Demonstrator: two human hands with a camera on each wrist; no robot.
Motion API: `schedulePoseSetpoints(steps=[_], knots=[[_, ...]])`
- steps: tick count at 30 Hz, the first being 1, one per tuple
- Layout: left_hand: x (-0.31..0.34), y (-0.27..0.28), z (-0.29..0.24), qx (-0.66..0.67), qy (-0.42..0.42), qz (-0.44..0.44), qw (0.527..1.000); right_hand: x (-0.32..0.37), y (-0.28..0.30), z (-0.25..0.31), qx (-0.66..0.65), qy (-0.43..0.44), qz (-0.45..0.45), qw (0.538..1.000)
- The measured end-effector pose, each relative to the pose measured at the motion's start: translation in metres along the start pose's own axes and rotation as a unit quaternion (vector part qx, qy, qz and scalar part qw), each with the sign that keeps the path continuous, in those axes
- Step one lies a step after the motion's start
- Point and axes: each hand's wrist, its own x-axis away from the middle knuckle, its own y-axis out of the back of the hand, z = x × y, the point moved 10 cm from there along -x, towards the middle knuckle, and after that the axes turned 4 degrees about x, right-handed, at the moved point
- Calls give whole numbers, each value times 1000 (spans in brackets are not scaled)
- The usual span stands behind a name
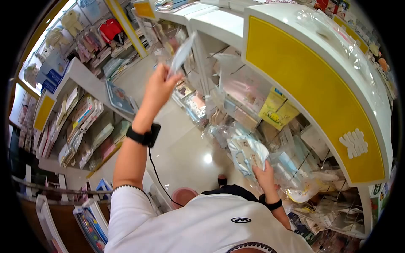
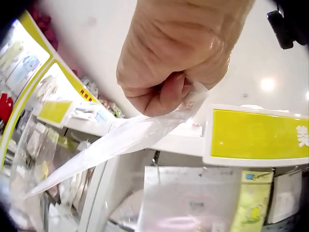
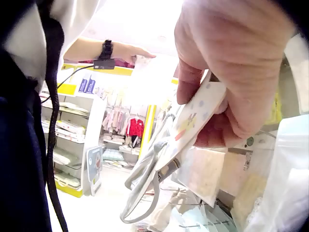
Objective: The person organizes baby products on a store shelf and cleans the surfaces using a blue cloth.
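A shop interior with a glossy pale floor surrounds a large curved white display unit, whose yellow panel serves as landmark. Well to the panel's left, in the head view, stands a white shelf rack of flat packages; farther off that way hangs a red garment. A pink round tub sits low and left of the panel, and just under its edge hangs a yellow packet.

Below the panel, the right hand pinches a soft bundle between thumb and fingers; it extends up and left from them. The left hand, left of the panel, has its fingers curled tightly on one end of a packet, whose long axis points up and rightward. The right hand appears nearer the stock under the panel.

The bundle is white with pale-blue trim, looped straps and a spotted, printed strip; the packet is thin, whitish, crinkled clear plastic, narrowing to a point in the left wrist view.
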Motion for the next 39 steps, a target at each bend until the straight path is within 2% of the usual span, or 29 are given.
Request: schedulePoseSetpoints(steps=[1, 3, 4, 8, 11, 12, 15, 16, 19, 20, 21, 23, 24, 27, 29, 30, 32, 33, 35, 39], knots=[[30, -2, 14, 39, 19, 18, 999, 1, -4, 5, -7, 13, 5, 1000], [97, -12, 47, 86, 166, 49, 981, 8, -11, 5, -10, 44, 19, 999], [130, -15, 54, 109, 178, 41, 977, 15, -15, 3, -5, 64, 25, 998], [261, -34, 86, 159, 205, -14, 966, 67, -30, -10, -9, 37, 62, 997], [370, -75, 112, 270, 434, 74, 856, 125, -42, -30, -22, 9, 98, 995], [395, -83, 106, 300, 444, 63, 842, 145, -46, -37, -31, -6, 121, 992], [470, -106, 113, 297, 447, 129, 833, 200, -52, -61, -62, -36, 169, 983], [494, -113, 115, 346, 470, 137, 800, 215, -46, -64, -25, -53, 177, 982], [529, -119, 108, 357, 465, 102, 803, 241, -24, -81, 13, -100, 172, 980], [535, -110, 110, 278, 460, 78, 840, 244, -16, -79, -7, -71, 166, 984], [538, -104, 106, 166, 427, 85, 885, 250, -11, -87, -83, -107, 172, 976], [539, -94, 91, -66, 351, 94, 929, 259, -3, -94, -232, -181, 182, 938], [543, -103, 83, -69, 324, 94, 939, 267, -6, -76, -352, -189, 239, 885], [559, -139, 47, -50, 255, 76, 963, 291, 5, -38, -473, -191, 318, 799], [559, -155, 10, 6, 208, 43, 977, 301, 15, -47, -457, -199, 324, 804], [560, -159, -12, 96, 154, -13, 983, 307, 21, -54, -450, -204, 324, 807], [572, -169, -41, 155, 142, -18, 978, 314, 50, -82, -347, -172, 280, 878], [579, -175, -41, 99, 215, -3, 972, 319, 66, -95, -295, -156, 255, 908], [603, -189, -44, -17, 355, 34, 934, 335, 100, -119, -288, -173, 222, 915], [657, -222, -65, 92, 408, 13, 908, 367, 155, -159, -298, -154, 161, 928]])
